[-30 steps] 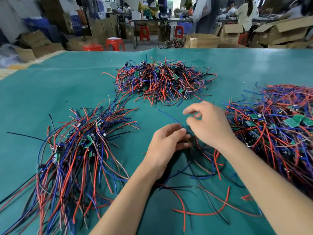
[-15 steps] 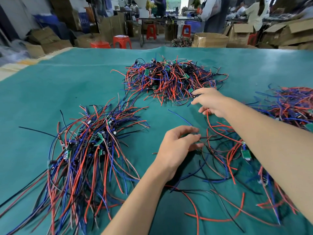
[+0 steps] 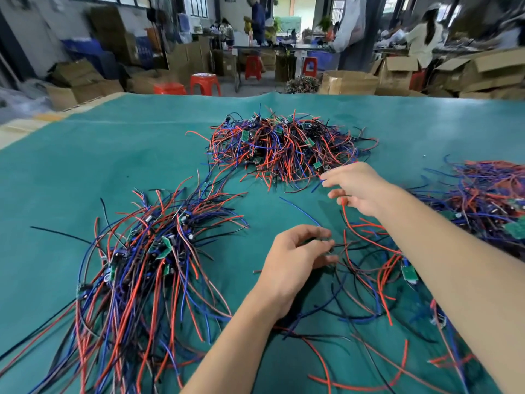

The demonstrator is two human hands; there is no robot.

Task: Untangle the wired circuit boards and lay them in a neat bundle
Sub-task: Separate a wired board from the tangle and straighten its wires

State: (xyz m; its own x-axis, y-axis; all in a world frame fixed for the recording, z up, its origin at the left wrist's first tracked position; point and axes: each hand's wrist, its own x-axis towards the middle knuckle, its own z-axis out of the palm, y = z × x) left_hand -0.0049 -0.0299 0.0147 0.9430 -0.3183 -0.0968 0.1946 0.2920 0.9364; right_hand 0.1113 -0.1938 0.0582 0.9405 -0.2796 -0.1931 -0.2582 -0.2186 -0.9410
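The left hand [image 3: 298, 257] is sitting at centre frame, fingers curled and pinching a gathered knot of dark wires against the green table cover [image 3: 113, 166]. The right hand [image 3: 358, 189] is reaching up and to the right, thumb and fingers nipping a red wire [image 3: 345, 220] just below the far tangled pile [image 3: 284, 143]. A combed-out bundle of wired boards [image 3: 136, 260] is lying at lower left, another heap [image 3: 488, 200] is crowding the right edge, and one loose green board [image 3: 409, 273] is showing under the right forearm. This looks like the separating step: next, I'd judge, drawing that red lead free without dragging neighbours along.
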